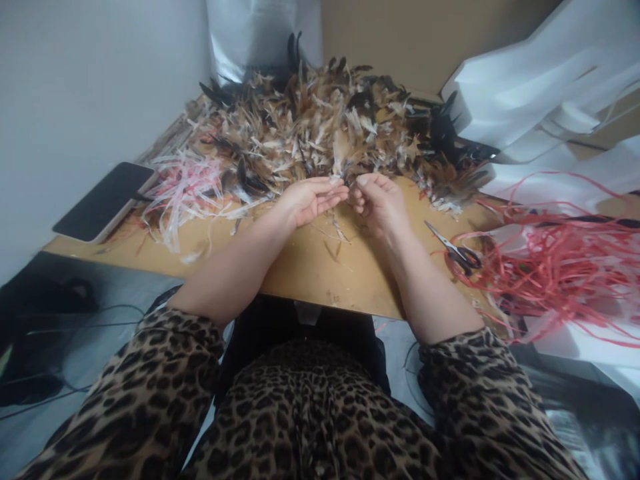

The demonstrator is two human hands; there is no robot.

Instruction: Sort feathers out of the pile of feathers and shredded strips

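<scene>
My left hand is over the table near the heap of feathers, thumb and forefinger pinched together. Between their tips is the whitish base of a tan feather, which points up and away from me. Close beside it, my right hand has its fingers curled in a pinch; anything in them is too small or hidden to make out. Brown, tan, white and black feathers lie in a large heap just beyond both hands. Some loose feather bits lie on the table below them.
Scissors lie open right of my right forearm. A tangle of red strings covers the right side. Pink and white strips lie at left, beside a dark-screened device. White equipment stands at right on the wooden table.
</scene>
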